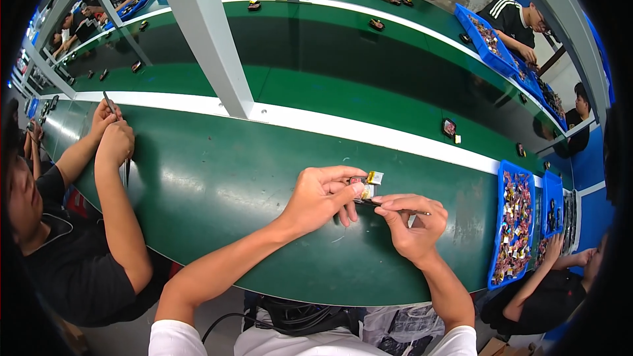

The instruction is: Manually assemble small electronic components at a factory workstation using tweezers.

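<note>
Over the green worktop, my left hand (315,199) is closed on a small dark electronic device (357,180), gripping it between thumb and fingers. A small silver pouch battery with yellow tape (375,177) sticks out at the device's far right side. My right hand (417,224) is closed round thin dark tweezers (422,212). Their tips point left and reach the near edge of the device. The exact point of contact is too small to make out, and my left fingers hide part of the device.
At my right stands a blue tray (496,250) full of small parts, beside a smaller blue bin (552,204). Beyond a white rail (316,130), a green conveyor (316,89) carries several small devices. A grey post (211,39) rises from the rail. Co-workers sit on both sides and opposite.
</note>
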A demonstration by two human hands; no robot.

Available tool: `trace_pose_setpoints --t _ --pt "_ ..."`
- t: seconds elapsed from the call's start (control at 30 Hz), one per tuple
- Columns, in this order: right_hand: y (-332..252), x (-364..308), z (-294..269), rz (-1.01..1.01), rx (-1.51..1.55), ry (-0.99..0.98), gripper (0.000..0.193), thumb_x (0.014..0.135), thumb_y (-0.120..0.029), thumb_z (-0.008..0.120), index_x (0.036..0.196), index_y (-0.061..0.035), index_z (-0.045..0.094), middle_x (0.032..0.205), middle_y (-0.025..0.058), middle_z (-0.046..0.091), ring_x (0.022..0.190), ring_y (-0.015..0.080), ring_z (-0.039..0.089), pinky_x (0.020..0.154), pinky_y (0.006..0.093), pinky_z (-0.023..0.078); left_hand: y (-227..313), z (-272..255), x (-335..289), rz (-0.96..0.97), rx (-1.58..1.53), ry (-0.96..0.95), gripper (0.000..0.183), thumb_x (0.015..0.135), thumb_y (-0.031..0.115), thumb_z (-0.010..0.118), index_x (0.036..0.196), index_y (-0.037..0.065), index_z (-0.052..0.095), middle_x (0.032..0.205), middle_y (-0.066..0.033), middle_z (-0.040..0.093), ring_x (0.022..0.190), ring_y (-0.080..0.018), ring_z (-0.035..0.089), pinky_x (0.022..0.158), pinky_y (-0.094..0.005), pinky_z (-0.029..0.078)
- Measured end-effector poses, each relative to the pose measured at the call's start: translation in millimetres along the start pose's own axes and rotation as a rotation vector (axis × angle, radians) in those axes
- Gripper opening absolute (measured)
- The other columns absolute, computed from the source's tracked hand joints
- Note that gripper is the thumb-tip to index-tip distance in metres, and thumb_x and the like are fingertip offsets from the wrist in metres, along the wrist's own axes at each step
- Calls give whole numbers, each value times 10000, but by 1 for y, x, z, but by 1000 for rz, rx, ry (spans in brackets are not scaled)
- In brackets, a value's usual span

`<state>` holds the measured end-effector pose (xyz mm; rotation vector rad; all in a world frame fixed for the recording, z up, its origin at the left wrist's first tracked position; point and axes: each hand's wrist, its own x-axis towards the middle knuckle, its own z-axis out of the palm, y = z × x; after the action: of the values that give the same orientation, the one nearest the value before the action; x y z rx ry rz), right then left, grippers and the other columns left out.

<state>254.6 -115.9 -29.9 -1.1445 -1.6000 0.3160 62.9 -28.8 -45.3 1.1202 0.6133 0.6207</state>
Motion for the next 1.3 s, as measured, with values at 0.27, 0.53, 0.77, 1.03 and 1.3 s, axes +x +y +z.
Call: trace_pose_setpoints --t 0.27,0.53,0.77,1.03,1.3 --pt "0 -1 1 22 54 93 172 765 51 815 863 -18 690 875 137 772 485 35 547 412 184 349 5 6 -5 141 -92 25 321 1006 44 589 1291 -105 579 943 -170 695 675 -187 697 519 -281 587" --pt "-1 -4 0 99 142 108 191 773 67 807 886 -11 675 884 147 770 533 24 571 453 171 363 7 7 -7 181 -96 14 327 1000 30 594 1298 -102 575 957 -172 698 695 -185 701 535 -280 594" --pt "-3 -2 -1 125 145 100 182 774 64 809 878 -9 679 889 151 770 530 19 567 456 171 364 5 7 -7 173 -82 0 323 1005 27 586 1299 -105 575 1023 -186 695 697 -181 701 538 -273 592" --pt "0 -2 1 94 150 105 168 780 56 805 868 -11 678 884 151 771 498 16 536 446 172 353 4 7 -7 192 -72 12 306 1005 28 587 1285 -95 596 1019 -168 693 693 -174 698 531 -265 582" --pt "1 -1 -4 115 166 65 156 777 50 797 833 -31 677 851 120 776 457 5 498 428 172 332 4 7 -7 150 -77 7 299 1003 38 597 1267 -99 612 943 -163 705 665 -169 694 516 -267 569"
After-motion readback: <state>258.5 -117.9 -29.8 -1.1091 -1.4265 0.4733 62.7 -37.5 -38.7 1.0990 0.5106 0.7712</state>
